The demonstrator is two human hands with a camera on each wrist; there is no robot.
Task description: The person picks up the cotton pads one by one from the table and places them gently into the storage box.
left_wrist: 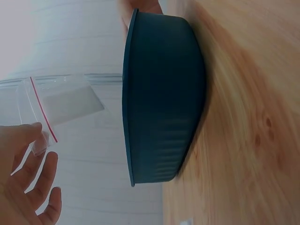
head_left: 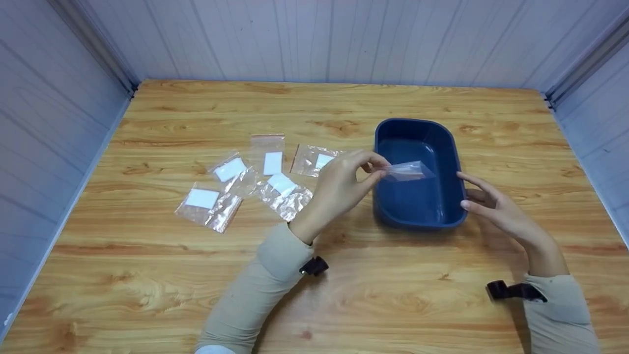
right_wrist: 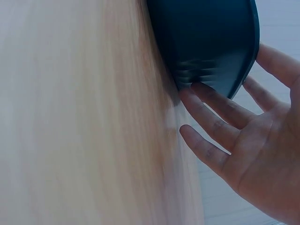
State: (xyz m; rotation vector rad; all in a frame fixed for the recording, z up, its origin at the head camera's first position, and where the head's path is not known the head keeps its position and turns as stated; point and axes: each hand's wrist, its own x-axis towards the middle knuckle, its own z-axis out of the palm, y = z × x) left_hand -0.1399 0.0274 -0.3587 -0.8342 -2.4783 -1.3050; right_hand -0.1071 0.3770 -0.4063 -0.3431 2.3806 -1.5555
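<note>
Left grip (head_left: 347,179) pinching 1 bag (head_left: 408,171) above bin (head_left: 410,209), right grip (head_left: 501,211) spread against its side

Head view: high, downward; wrist views: close, sideways; all share blue bin (head_left: 417,209).

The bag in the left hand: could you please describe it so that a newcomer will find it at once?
On the wooden table, find the blue bin. Above its opening, the left hand pinches a clear bag with a red strip and a white piece inside. Unlike the other bags, lying on the table left of the bin, this one is in the air.
</note>
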